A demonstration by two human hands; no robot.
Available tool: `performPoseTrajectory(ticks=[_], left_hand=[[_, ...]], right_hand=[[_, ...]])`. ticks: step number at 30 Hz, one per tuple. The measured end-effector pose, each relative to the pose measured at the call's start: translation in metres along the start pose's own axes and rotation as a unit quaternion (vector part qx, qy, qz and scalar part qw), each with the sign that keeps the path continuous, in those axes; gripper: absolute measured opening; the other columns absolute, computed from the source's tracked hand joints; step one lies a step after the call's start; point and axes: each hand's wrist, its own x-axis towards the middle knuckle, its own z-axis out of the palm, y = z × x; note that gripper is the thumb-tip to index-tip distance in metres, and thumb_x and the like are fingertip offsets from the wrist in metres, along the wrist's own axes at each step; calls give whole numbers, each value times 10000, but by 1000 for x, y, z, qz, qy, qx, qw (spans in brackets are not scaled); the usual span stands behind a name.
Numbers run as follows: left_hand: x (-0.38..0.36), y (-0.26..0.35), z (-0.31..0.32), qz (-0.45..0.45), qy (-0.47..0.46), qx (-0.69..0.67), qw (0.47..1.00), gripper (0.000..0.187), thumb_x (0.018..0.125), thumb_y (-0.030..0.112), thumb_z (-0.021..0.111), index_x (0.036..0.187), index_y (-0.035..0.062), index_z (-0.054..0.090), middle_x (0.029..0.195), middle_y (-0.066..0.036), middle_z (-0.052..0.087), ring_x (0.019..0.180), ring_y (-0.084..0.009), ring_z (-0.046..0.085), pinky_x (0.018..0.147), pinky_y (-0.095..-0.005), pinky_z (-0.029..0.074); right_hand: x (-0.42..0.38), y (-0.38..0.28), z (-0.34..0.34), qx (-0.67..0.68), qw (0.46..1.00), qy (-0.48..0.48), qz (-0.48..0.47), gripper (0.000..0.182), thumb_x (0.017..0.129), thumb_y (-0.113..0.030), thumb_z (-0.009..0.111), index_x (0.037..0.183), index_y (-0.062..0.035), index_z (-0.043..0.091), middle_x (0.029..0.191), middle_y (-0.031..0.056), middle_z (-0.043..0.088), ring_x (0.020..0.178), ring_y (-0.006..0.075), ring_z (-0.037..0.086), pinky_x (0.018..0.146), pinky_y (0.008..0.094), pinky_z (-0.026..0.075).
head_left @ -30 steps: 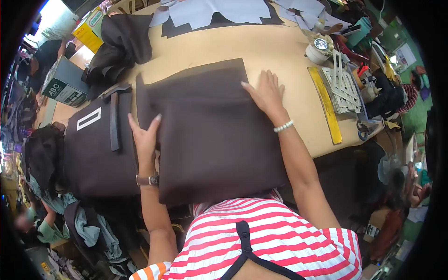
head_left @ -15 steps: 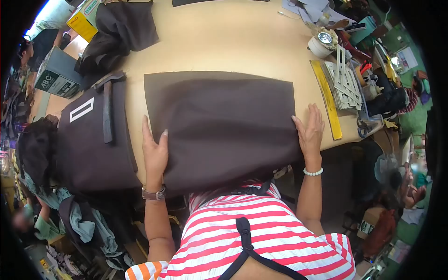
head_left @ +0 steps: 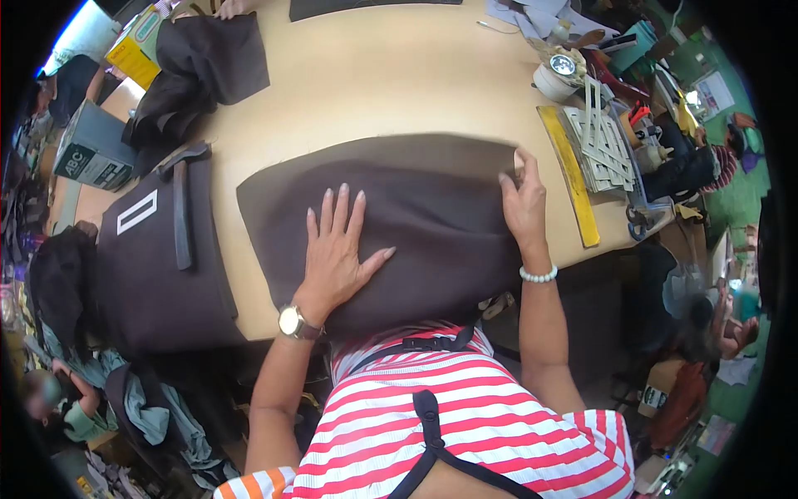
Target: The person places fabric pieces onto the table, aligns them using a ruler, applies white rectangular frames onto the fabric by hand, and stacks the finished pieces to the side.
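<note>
A large dark brown cloth [head_left: 416,216] lies on the table in front of me, its near side hanging over the edge toward my body. My left hand [head_left: 335,249] rests flat on its left half, fingers spread and thumb out to the right. At the cloth's far right corner is my right hand [head_left: 525,195], with thumb and fingers curled around the edge. The cloth's far strip looks lighter, and soft folds run toward the right hand.
On the left, a hammer [head_left: 182,212] and a white rectangular frame [head_left: 137,212] lie on folded dark cloth [head_left: 158,291]. An ABC tin [head_left: 93,150] stands behind. A yellow bar [head_left: 568,175] and white templates [head_left: 600,145] lie right. Another person's hand [head_left: 233,8] shows at the far left.
My left hand has moved from the cloth's left edge onto its surface. My right hand has gone up to the far right corner. The cloth has turned slightly, its left side nearer me.
</note>
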Motion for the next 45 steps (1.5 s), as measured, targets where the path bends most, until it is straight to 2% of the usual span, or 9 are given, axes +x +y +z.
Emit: performPoseTrajectory(ticks=[5,8,14,17,19,26,35,39,45], left_hand=[[-13,17,-4,13,-49,12,999,883,774,577,625,1450,98,319,1518,-201,205,1401,-417,155,1086,-617,133],[-14,26,-5,11,-70,17,997,945,712,640,648,1445,127,342,1520,-199,202,1402,-425,139,1075,-645,111],[-13,25,-5,10,-78,11,997,1046,634,728,651,1447,145,345,1524,-199,189,1413,-409,117,1072,-659,72],[-17,24,-6,26,-84,9,996,1062,625,748,640,1446,143,345,1524,-202,187,1416,-402,115,1071,-661,65],[-18,24,-7,32,-89,10,996,1077,619,763,630,1445,133,346,1523,-204,189,1417,-398,114,1069,-663,59],[-30,33,-4,51,-93,-11,994,1104,627,783,598,1447,96,325,1516,-207,205,1418,-392,122,1067,-668,54],[-24,35,6,65,-68,-23,995,985,701,764,548,1446,151,346,1522,-177,210,1416,-375,138,1074,-658,49],[-29,38,6,53,-66,-17,996,942,729,738,544,1444,155,351,1520,-173,217,1411,-375,150,1067,-668,63],[-34,40,3,46,-55,-40,997,857,773,660,565,1428,142,377,1508,-173,245,1410,-360,163,1100,-601,107]], right_hand=[[34,17,19,-107,970,51,-213,504,845,-61,566,1327,-36,419,973,198,620,809,396,615,758,426,497],[23,17,9,-182,965,11,-189,494,848,-97,579,1318,-40,436,1026,190,598,841,379,603,748,435,499],[-18,78,-72,-330,908,255,-24,465,848,-273,641,1202,7,530,1088,205,571,1030,381,535,896,464,415],[-39,111,-88,-409,885,204,90,450,855,-309,643,1158,8,543,1116,207,571,1081,362,519,920,447,407],[-44,117,-93,-390,899,196,47,431,851,-296,657,1136,8,547,1135,204,568,1098,361,514,933,431,403],[-54,68,-85,-50,983,147,93,336,836,-107,690,1120,15,559,1092,196,610,1012,282,602,855,355,472],[-12,-31,-108,7,923,311,-226,330,910,-39,594,1214,45,499,1100,132,614,905,220,645,763,300,538],[-11,-73,-107,343,891,229,-189,363,918,-32,562,1258,14,443,1112,115,593,896,183,651,660,277,573],[-14,-86,-64,499,862,39,-75,393,913,-34,557,1289,-18,445,1097,99,593,850,153,643,625,261,564]])
